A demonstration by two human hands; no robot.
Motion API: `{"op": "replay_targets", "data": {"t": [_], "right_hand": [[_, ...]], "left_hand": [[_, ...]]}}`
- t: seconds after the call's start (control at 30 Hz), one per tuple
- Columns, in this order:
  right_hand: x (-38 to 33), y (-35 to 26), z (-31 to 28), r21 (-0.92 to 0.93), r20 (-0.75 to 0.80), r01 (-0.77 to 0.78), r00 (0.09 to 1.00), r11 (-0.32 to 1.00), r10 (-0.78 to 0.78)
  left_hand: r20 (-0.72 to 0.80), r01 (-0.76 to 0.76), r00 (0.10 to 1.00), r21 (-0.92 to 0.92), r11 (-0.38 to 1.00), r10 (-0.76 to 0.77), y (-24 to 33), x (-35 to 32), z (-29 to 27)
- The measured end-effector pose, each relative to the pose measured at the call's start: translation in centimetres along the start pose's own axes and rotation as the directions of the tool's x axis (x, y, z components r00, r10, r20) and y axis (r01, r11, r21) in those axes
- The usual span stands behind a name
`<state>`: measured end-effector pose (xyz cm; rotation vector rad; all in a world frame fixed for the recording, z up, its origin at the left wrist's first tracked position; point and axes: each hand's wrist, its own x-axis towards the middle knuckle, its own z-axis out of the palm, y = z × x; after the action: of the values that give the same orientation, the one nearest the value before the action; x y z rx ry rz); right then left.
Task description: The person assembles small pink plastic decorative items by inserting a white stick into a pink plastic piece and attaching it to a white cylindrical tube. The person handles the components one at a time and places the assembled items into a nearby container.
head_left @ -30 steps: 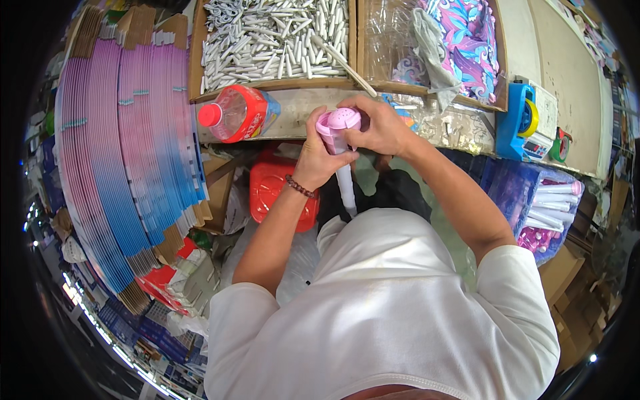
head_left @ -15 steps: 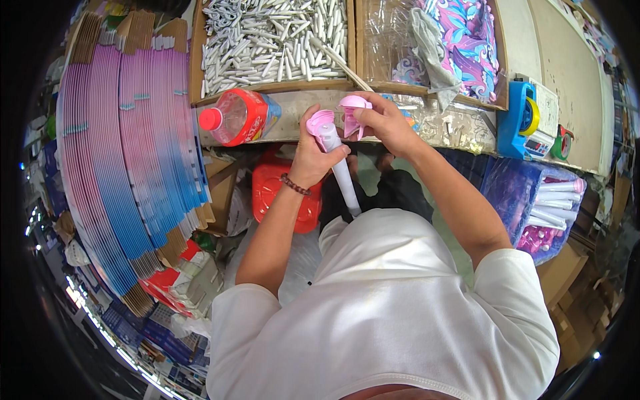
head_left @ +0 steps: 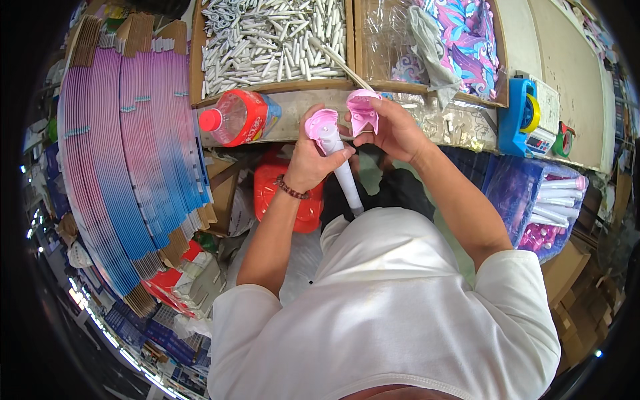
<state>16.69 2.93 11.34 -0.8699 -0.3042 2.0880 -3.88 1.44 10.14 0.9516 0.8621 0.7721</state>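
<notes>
My left hand (head_left: 311,163) is closed around the upper part of a white tube (head_left: 345,181), which slants down toward my lap. A pink hollow shell (head_left: 322,124) sits at the tube's top end, its opening facing up. Just to the right, my right hand (head_left: 399,135) grips a separate pink plastic shell piece (head_left: 363,110) by its side. That piece has a rounded top and two pointed ends, and its hollow inside shows. A small gap separates the two pink parts. Some right-hand fingers are hidden behind the piece.
Beyond the hands, a wooden tray (head_left: 267,87) holds many white sticks; another tray (head_left: 427,88) holds patterned pieces and a grey cloth. On the bench are a red-capped bottle (head_left: 240,117) and blue tape dispenser (head_left: 522,120). Tubes fill a blue-lined box (head_left: 513,193); stacked printed cardboard (head_left: 130,160) stands left.
My right hand has turned the pink shell piece so its hollow inside faces me, and the fingers have shifted on it. The left hand still holds the tube, its pink shell tipped slightly.
</notes>
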Motion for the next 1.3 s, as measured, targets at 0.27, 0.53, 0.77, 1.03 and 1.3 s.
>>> {"op": "replay_targets", "data": {"t": [0.27,0.53,0.77,1.03,1.3], "right_hand": [[-0.2,0.5,-0.7,0.142,0.186,-0.036,0.982,0.989,0.009],[-0.7,0.3,-0.7,0.138,0.262,-0.033,0.965,0.99,-0.004],[-1.0,0.1,-0.6,0.106,0.276,-0.017,0.961,0.994,-0.013],[-1.0,0.0,-0.4,0.103,0.279,-0.003,0.96,0.995,-0.026],[-0.9,-0.3,-0.2,0.099,0.211,-0.001,0.977,0.995,-0.02]], "left_hand": [[0.102,-0.167,0.981,0.011,0.986,0.165,1.6,-0.1,1.4],[0.172,-0.172,0.967,-0.107,0.979,0.189,2.0,-0.2,1.8],[0.173,-0.162,0.966,-0.188,0.969,0.194,1.7,-0.4,2.0],[0.159,-0.134,0.972,-0.232,0.963,0.174,1.8,-0.4,2.0],[0.066,-0.13,0.988,-0.091,0.987,0.136,2.3,-0.1,1.8]]}}
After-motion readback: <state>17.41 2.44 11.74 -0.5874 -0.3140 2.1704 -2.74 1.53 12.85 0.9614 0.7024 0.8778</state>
